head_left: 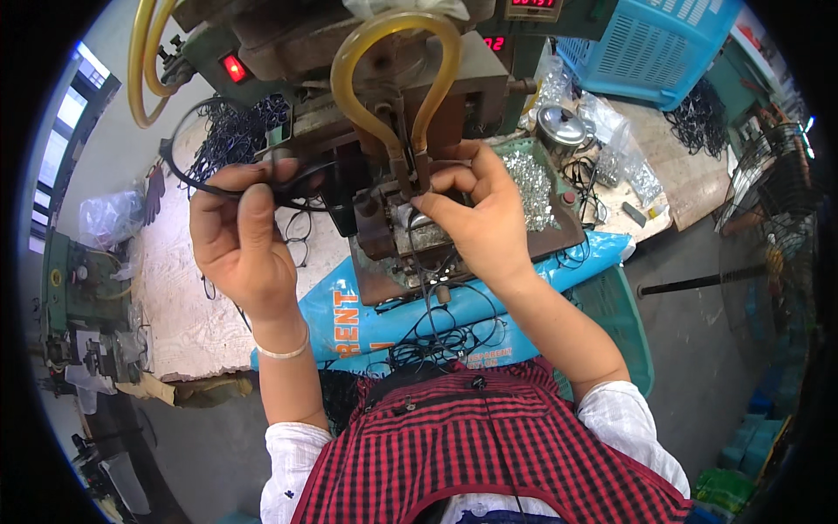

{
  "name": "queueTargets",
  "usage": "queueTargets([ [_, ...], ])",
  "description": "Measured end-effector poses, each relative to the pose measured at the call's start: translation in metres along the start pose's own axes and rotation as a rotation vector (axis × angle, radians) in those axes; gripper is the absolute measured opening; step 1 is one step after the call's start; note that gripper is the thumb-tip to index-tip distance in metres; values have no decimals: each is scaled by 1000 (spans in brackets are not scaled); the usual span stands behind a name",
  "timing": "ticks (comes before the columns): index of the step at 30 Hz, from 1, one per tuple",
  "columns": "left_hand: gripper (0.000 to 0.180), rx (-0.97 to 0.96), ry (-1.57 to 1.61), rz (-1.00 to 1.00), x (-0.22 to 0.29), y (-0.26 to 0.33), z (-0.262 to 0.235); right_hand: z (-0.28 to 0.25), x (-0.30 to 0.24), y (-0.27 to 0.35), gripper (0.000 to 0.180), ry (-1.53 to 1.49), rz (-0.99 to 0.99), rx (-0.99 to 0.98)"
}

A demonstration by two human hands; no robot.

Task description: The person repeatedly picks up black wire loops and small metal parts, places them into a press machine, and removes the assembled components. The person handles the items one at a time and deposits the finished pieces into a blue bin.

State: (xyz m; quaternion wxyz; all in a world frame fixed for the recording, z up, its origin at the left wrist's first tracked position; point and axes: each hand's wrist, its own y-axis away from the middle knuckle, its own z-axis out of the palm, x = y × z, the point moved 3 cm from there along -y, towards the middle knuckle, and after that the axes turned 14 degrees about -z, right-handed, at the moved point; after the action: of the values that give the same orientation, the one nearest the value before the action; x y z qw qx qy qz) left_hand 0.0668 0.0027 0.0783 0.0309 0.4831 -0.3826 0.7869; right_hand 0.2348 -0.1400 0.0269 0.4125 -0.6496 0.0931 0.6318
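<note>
My left hand [244,229] pinches a thin black cord [208,186] between thumb and fingers, left of the machine. The cord makes a wide loop beyond the hand, and dark strands run from it toward the machine head. My right hand [480,201] is closed at the machine's working point, its thumb and fingertips beside the upright metal jaws [408,173]. What it grips is too small and hidden to make out. The bench machine [375,229] has a yellow hose [394,19] looping over its jaws. Below it, a dark strand hangs over my lap.
Right of the jaws, a green tray [528,183] holds many small silvery pieces, near a lidded metal pot [561,127]. Black cords pile at back left [231,140] and on a blue plastic sheet [375,325] over my lap. A blue basket [646,52] stands back right.
</note>
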Motion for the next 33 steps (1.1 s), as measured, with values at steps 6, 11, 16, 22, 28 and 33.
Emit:
queueTargets([
  [6, 14, -23, -104, 89, -5, 6, -4, 2, -16, 11, 56, 1, -37, 40],
  [11, 14, -19, -133, 88, -2, 3, 5, 1, -2, 9, 56, 54, -58, -3],
  [16, 14, 20, -88, 25, -2, 1, 3, 3, 6, 16, 53, -130, -49, 102],
  [22, 11, 3, -73, -26, 9, 14, 8, 1, -29, 29, 56, 64, -132, -62],
  [28, 32, -405, -584, 372, 7, 59, 21, -97, 34, 33, 29, 1260, -374, -13],
  [33, 14, -599, -745, 573, -7, 64, 50, -127, 58, 35, 19, 1253, -376, -84],
])
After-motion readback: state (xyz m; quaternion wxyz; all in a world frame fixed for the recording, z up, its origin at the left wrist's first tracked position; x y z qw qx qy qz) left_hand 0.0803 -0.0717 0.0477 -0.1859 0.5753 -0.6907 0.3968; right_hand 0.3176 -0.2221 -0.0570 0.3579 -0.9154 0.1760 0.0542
